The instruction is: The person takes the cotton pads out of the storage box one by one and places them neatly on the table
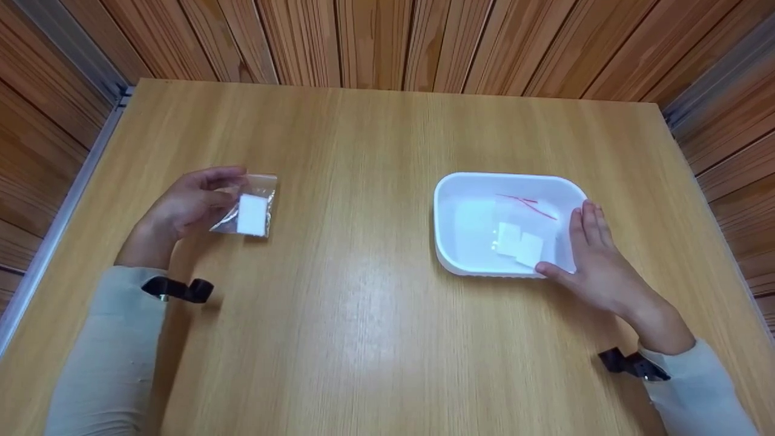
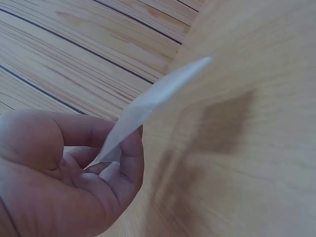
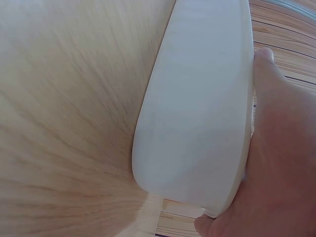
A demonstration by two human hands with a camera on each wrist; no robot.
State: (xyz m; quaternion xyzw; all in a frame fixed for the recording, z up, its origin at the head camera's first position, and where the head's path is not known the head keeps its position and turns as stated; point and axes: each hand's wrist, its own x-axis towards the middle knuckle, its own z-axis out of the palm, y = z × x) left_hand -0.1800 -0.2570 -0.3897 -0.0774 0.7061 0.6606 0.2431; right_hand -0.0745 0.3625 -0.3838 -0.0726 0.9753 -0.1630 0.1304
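Between its thumb and fingers the left hand pinches a small clear plastic bag by its left side, above the table. A flat white rectangular piece shows in the bag. Seen from the left wrist, the bag is nearly edge-on. On the right, a white plastic tub stands on the table. The right hand rests over its near right corner, fingers straight along the right rim and thumb on the front rim. In the right wrist view the tub's outer wall fills the middle.
Inside the tub lie two white square pieces, thin red strips and several tiny white bits. Wooden plank walls border the table at the back and sides. Each wrist wears a black strap.
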